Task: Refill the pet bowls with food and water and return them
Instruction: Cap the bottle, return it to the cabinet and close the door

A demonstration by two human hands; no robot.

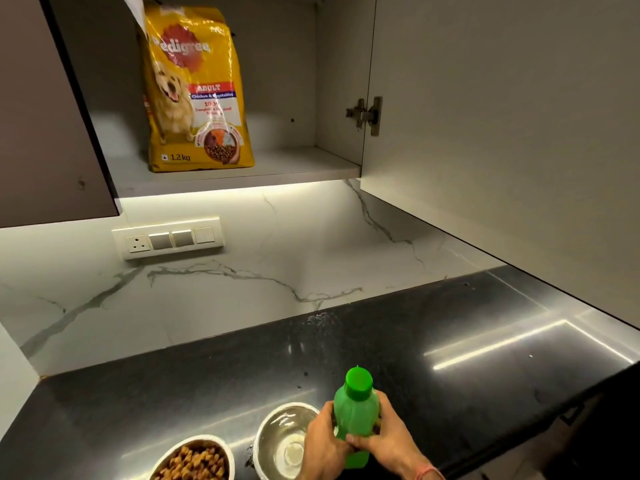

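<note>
The open grey wall cupboard (221, 168) takes up most of what I can see, its door swung wide to the right, which suggests the person means to reach back in or simply has not closed up. On its shelf stands the tall yellow bag of dog food (197, 88), upright and pushed to the left; set back there, it looks finished with.

Below runs the polished black stone counter (450, 334) against a white marble-veined backsplash (242, 289), with a cream switch and socket panel (168, 237) on it.

At the near edge sit the two bowls, side by side and just apart. The white-rimmed bowl heaped with brown kibble (195, 460) is on the left, so the food half seems done. The shiny steel bowl (285, 438) beside it I cannot call filled or dry.

Just right of the steel bowl, the green plastic bottle with its green cap (355, 414) is held upright, cap on. The left hand (325, 445) and right hand (386, 434) both wrap its lower body, fingers curled round it, probably steadying it close to the bowl before uncapping and pouring.
</note>
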